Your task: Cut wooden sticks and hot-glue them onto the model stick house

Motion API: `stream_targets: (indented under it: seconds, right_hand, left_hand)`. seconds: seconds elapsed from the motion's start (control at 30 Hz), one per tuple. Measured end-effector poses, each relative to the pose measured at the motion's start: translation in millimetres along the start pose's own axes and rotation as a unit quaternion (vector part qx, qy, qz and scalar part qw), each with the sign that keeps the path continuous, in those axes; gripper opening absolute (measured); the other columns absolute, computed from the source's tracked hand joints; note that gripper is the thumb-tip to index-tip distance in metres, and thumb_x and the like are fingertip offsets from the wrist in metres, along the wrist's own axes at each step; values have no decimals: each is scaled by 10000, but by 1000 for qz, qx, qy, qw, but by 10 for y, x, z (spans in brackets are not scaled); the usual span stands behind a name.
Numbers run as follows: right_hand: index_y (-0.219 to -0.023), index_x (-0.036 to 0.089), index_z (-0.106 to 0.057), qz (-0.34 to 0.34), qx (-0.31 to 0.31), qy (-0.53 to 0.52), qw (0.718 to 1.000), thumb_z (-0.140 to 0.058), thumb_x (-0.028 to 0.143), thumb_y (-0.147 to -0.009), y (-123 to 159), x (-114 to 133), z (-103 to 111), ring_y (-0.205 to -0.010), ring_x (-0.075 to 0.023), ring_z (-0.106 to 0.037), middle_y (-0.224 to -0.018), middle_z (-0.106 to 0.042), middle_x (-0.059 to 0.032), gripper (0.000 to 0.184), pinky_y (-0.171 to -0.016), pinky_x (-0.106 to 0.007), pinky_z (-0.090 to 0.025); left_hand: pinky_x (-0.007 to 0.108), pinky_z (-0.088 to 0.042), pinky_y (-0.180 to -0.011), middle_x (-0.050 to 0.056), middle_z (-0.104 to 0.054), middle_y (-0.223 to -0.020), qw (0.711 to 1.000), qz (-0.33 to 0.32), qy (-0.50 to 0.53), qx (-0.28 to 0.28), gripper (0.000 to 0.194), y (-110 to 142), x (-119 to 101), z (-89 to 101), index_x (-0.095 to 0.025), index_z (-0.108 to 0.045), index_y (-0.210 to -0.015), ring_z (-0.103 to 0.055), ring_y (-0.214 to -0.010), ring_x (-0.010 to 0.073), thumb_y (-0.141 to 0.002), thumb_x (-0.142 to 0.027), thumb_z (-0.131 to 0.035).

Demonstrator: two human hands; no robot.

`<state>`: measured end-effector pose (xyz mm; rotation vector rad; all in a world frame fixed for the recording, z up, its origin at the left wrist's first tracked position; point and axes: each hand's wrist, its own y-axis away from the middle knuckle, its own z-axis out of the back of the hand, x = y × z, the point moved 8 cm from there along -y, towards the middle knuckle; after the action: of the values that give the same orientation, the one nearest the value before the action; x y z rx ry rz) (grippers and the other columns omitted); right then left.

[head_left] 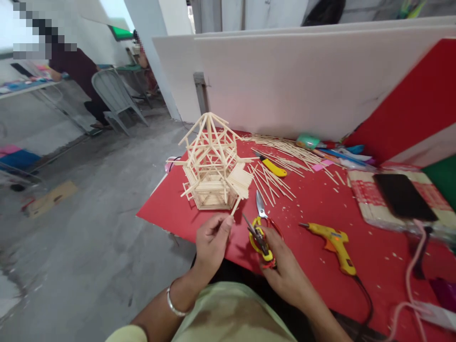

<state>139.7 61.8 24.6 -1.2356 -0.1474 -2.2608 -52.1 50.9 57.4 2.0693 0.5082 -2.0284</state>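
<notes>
A small house model (213,166) built of thin wooden sticks stands on the red table (320,223). My left hand (211,244) is closed in a pinch on a short wooden stick (235,207) just in front of the model. My right hand (285,266) grips yellow-handled scissors (261,228), whose blades stand apart and point up toward the stick.
Loose sticks (274,178), a yellow box cutter (273,167) and a yellow glue gun (335,244) lie on the table. A phone (402,195) rests on a mat at right. White boards (302,80) stand behind. A person sits at another table far left.
</notes>
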Motion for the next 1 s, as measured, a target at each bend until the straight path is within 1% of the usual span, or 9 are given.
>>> stream_targets:
  seconds: [0.1, 0.17, 0.27, 0.33, 0.43, 0.57, 0.67, 0.83, 1.0]
  right_hand:
    - [-1486, 246, -314, -10, -19, 80, 997, -525, 111, -780, 124, 35, 126, -1370, -308, -438, -1458, -466, -150, 749, -1115, -549, -393]
    - [-1469, 236, -326, -19, -34, 105, 994, -514, 108, -780, 186, 48, 204, -1333, -298, -475, -1426, -490, -155, 726, -1093, -527, -421]
    - [-1464, 218, -334, -32, -57, 140, 988, -525, 128, -772, 254, 58, 292, -1313, -304, -487, -1402, -504, -160, 724, -1082, -524, -429]
    - [-1464, 210, -339, -48, -58, 152, 985, -537, 134, -755, 295, 32, 304, -1305, -310, -486, -1393, -508, -159, 740, -1081, -526, -427]
    - [-1456, 231, -349, -69, -59, 148, 985, -543, 127, -743, 372, -48, 291, -1285, -302, -499, -1384, -516, -143, 747, -1080, -520, -428]
    - [-1446, 233, -369, -95, -84, 152, 980, -544, 139, -762, 461, -159, 317, -1280, -315, -502, -1379, -523, -146, 712, -1071, -542, -425]
    - [-1428, 213, -400, -104, -83, 150, 980, -549, 153, -770, 438, -163, 326, -1264, -320, -511, -1362, -537, -155, 677, -1059, -542, -430]
    - [-1392, 175, -420, -108, -63, 140, 982, -546, 133, -746, 325, -114, 312, -1206, -312, -534, -1295, -563, -168, 659, -1035, -520, -444]
    - [-1373, 160, -432, -108, -56, 131, 984, -531, 127, -744, 329, -162, 301, -1228, -310, -517, -1305, -552, -173, 637, -1058, -522, -428]
  left_hand:
    - [241, -423, -644, 4, -576, -673, 989, -78, -100, 77, 249, 31, -136, -208, -175, -680, -775, -528, -654, 124, -947, -319, -574]
    - [246, -415, -656, 10, -591, -692, 974, -121, -141, 129, 227, 70, -166, -347, -178, -685, -789, -536, -672, 133, -950, -278, -561]
    - [246, -399, -633, 12, -597, -696, 962, -143, -159, 168, 209, 91, -121, -464, -184, -690, -808, -530, -654, 141, -947, -251, -550]
    - [250, -410, -652, 22, -625, -723, 965, -130, -153, 167, 210, 69, -78, -485, -188, -695, -806, -552, -679, 154, -942, -261, -554]
    - [253, -427, -693, 27, -646, -738, 979, -90, -135, 126, 212, 17, -54, -446, -200, -717, -803, -569, -706, 168, -931, -292, -575]
    - [246, -402, -672, 17, -607, -668, 992, -41, -81, 90, 179, 8, -56, -440, -212, -736, -735, -516, -654, 165, -872, -296, -657]
    - [251, -384, -648, 23, -593, -649, 990, -26, -58, 126, 190, 47, -24, -551, -220, -728, -687, -487, -634, 173, -853, -291, -672]
    - [266, -395, -659, 34, -577, -655, 972, -95, -109, 183, 244, 86, -25, -671, -226, -693, -683, -487, -628, 178, -903, -253, -590]
    - [302, -437, -747, 79, -662, -793, 951, -133, -146, 238, 161, 93, 2, -702, -232, -735, -863, -575, -760, 215, -901, -220, -579]
